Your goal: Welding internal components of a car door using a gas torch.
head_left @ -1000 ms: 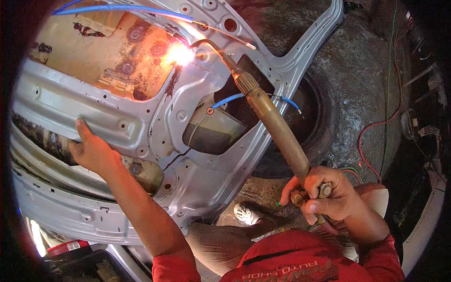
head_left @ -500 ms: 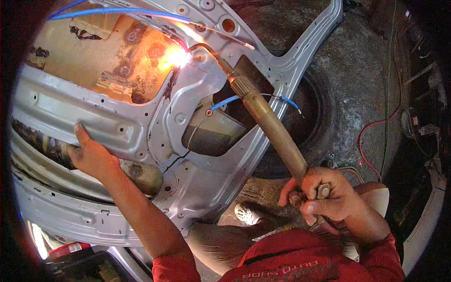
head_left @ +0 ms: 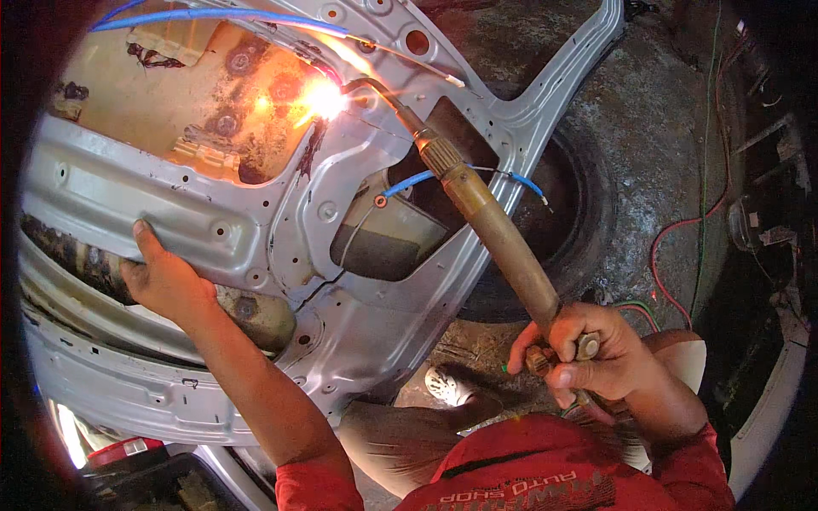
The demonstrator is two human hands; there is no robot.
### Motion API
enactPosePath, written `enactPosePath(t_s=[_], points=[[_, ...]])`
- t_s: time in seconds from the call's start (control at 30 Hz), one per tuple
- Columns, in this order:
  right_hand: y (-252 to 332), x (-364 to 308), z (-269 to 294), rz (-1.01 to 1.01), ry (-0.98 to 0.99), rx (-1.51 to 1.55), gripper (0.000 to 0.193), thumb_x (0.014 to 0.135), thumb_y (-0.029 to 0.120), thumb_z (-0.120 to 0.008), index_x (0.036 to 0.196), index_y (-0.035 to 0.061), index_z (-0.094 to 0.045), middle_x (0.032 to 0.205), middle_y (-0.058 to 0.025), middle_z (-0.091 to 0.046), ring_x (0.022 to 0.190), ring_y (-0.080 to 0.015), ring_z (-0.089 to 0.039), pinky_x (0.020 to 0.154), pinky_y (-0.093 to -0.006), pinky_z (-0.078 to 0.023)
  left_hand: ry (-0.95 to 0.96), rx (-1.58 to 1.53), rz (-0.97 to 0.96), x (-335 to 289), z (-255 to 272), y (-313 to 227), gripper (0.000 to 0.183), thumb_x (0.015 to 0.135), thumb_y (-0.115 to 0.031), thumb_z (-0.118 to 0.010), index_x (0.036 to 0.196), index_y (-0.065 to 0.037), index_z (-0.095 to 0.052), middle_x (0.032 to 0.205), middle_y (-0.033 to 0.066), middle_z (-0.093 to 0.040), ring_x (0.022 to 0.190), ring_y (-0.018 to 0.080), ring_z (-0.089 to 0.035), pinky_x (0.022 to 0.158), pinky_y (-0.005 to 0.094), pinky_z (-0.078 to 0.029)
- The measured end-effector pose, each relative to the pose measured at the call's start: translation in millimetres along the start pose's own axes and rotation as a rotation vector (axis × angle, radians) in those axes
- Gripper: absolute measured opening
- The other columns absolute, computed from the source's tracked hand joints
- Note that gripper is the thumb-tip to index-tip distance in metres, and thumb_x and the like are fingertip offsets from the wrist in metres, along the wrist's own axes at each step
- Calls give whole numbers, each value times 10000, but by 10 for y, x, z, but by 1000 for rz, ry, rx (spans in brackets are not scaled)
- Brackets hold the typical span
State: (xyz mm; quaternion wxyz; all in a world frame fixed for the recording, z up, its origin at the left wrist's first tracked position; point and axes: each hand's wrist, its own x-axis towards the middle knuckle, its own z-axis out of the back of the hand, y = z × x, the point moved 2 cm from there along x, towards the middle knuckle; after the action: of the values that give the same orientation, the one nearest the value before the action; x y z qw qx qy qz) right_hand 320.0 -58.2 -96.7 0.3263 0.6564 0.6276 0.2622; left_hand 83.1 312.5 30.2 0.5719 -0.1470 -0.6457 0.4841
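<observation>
A silver car door shell [head_left: 400, 328] lies across the left half of the view. My left hand [head_left: 175, 285] grips its inner panel, thumb flat on the metal and fingers curled into a slot, partly hidden. My right hand [head_left: 596, 353] is closed around the rear of a brass gas torch [head_left: 503, 243], by its valve knobs [head_left: 588, 347]. The torch's bent tip [head_left: 371, 85] points at the edge of the large door opening, where a bright flame [head_left: 324, 100] burns against the metal. The glare hides the exact spot that it heats.
Blue-sleeved cables [head_left: 221, 14] run over the door's top and through a smaller opening [head_left: 409, 177]. Under the door's right side lies a tyre [head_left: 588, 213]. Red and green hoses [head_left: 656, 255] trail over the floor. My shoe [head_left: 447, 386] is below the door.
The flame's glow has grown a little brighter and orange sparks show left of it. The torch and both hands have hardly moved.
</observation>
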Motion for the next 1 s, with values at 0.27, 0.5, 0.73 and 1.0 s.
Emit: enactPosePath(t_s=[0.27,0.5,0.73,1.0], points=[[-57,-12,-13,25,-33,-4,194,968,-13,-699,920,79,-534,712,-17,-569,620,-130,-674,1029,-492,-534,9,-66,-17,2,-19,32,485,991,-258,-723,1301,90,-592,1257,227,-678,989,293,-725,820,408,-643],[-37,-27,15,22,3,-1,189,971,6,-705,917,78,-539,705,-18,-584,710,-158,-696,1028,-497,-524,-3,-33,-14,37,-11,43,467,990,-238,-720,1304,85,-598,1246,220,-684,991,298,-727,821,415,-645],[-33,-3,-23,34,-27,-9,198,972,4,-699,909,81,-529,648,7,-557,659,-148,-670,1023,-500,-522,-2,-39,-17,-8,-7,3,451,986,-237,-724,1273,88,-599,1226,220,-687,973,303,-729,815,420,-647],[1,-58,-36,-86,-57,-40,210,974,-2,-691,905,93,-518,651,30,-552,602,-103,-651,1035,-514,-520,8,-46,-26,14,6,30,450,988,-226,-724,1277,90,-586,1243,214,-682,983,284,-725,819,411,-647]])
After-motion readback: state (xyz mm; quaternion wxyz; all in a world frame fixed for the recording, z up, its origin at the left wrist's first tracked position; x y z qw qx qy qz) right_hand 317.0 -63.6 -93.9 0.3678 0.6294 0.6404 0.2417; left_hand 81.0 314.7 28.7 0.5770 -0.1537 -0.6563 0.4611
